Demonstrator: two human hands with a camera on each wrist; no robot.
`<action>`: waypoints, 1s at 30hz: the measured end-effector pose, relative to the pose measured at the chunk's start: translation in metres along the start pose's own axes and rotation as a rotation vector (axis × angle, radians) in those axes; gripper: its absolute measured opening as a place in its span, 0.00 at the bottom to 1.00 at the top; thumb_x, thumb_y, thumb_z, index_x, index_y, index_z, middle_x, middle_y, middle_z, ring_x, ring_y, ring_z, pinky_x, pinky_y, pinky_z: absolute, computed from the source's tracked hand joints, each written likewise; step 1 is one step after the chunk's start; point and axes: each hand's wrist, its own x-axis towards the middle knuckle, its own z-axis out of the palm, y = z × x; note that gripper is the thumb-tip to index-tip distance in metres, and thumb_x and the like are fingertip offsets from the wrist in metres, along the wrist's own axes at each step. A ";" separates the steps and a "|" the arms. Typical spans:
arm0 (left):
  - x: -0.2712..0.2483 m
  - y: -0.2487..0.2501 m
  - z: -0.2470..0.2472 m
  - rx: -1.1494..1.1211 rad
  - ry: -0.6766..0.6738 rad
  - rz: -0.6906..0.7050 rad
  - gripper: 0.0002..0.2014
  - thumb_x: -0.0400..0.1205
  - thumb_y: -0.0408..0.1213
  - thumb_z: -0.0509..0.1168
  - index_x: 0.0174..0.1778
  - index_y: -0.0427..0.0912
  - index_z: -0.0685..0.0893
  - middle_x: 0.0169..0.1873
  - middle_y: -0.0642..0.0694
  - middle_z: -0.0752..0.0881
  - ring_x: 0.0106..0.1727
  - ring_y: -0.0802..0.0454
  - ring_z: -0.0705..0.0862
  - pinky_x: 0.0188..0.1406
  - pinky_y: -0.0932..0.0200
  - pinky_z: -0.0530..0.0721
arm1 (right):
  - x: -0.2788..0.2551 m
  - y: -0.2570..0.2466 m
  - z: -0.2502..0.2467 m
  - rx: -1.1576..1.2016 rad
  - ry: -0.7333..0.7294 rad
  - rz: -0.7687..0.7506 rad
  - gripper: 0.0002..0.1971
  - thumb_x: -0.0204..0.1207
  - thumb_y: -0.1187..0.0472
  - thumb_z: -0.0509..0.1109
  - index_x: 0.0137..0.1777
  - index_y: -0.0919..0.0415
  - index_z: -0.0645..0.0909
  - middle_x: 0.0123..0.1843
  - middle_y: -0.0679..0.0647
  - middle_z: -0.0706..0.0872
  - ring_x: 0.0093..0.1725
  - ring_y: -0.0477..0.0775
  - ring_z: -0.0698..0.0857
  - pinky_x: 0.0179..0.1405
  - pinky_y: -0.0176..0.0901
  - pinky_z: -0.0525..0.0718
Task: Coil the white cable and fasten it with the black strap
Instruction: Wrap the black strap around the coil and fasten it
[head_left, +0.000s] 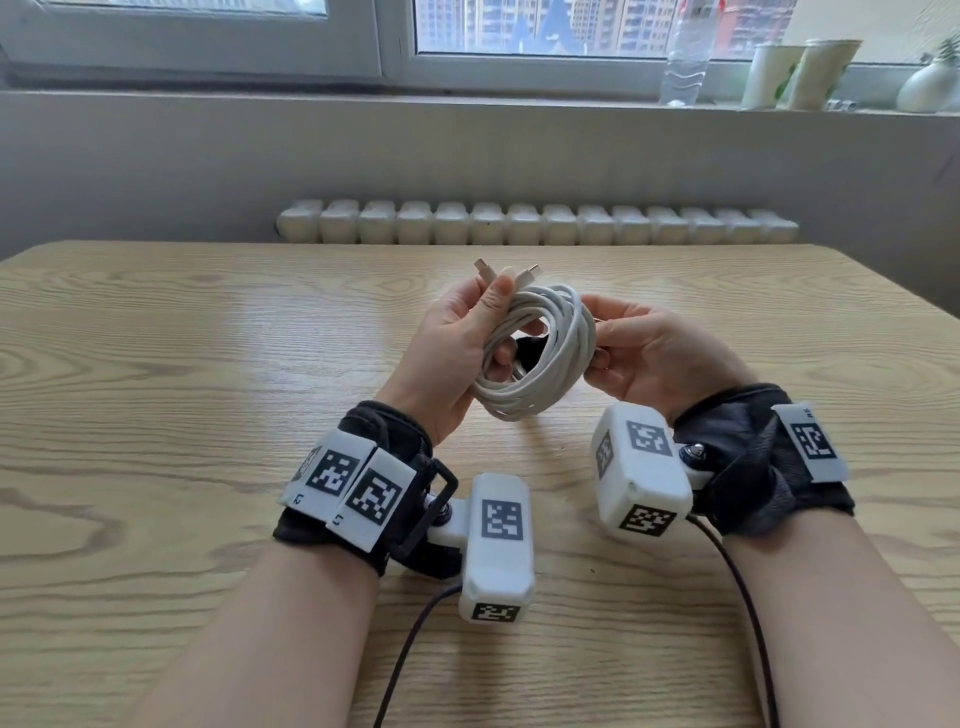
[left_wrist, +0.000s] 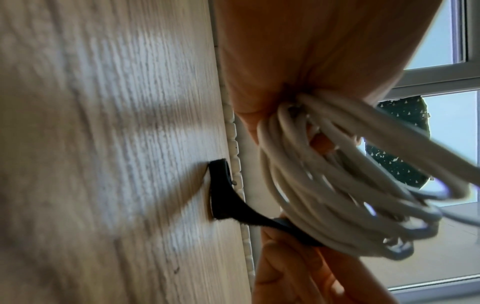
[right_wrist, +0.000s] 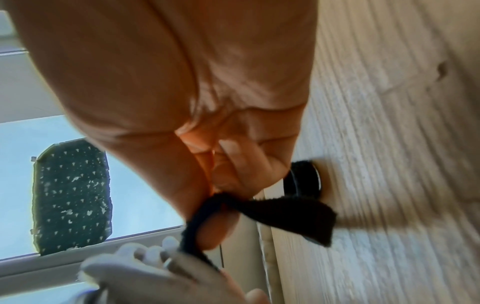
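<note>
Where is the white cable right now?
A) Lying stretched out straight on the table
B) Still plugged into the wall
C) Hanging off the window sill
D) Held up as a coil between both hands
D: the cable is wound into loops, with the left hand gripping one side and the right hand at the other, raised above the table.

the counter (head_left: 208, 364) at the centre of the frame has a pale wood-grain face, matt with a faint sheen and, close up, finely ridged. the white cable (head_left: 550, 353) looks like smooth rubbery plastic with a soft satin finish; its plugs (head_left: 506, 273) end in bright metal tips. the black strap (left_wrist: 228, 197) is fuzzy matt cloth, napped like hook-and-loop tape. the wrist bands (head_left: 753, 457) at lower left and right are dark woven cloth carrying smooth white matt plastic blocks (head_left: 639, 467) with printed black-and-white labels.
</note>
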 end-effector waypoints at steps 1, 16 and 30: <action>-0.001 0.000 0.001 -0.001 0.003 0.005 0.11 0.86 0.40 0.56 0.54 0.37 0.79 0.27 0.52 0.82 0.20 0.61 0.74 0.16 0.70 0.72 | 0.001 0.000 0.000 0.010 0.011 -0.002 0.13 0.76 0.76 0.58 0.53 0.65 0.81 0.31 0.51 0.84 0.23 0.42 0.75 0.20 0.29 0.76; -0.002 0.002 0.004 0.078 -0.036 0.008 0.11 0.86 0.40 0.56 0.54 0.38 0.80 0.38 0.46 0.85 0.34 0.56 0.84 0.23 0.68 0.80 | 0.003 0.003 0.007 0.044 -0.042 0.126 0.16 0.62 0.71 0.64 0.52 0.65 0.76 0.32 0.54 0.81 0.24 0.43 0.70 0.16 0.28 0.69; -0.001 -0.001 0.001 0.245 -0.114 -0.055 0.10 0.86 0.41 0.57 0.52 0.40 0.80 0.31 0.48 0.87 0.26 0.54 0.82 0.19 0.66 0.77 | 0.010 0.004 0.008 -0.050 0.203 0.075 0.13 0.80 0.64 0.64 0.62 0.66 0.80 0.47 0.60 0.87 0.46 0.57 0.86 0.60 0.51 0.84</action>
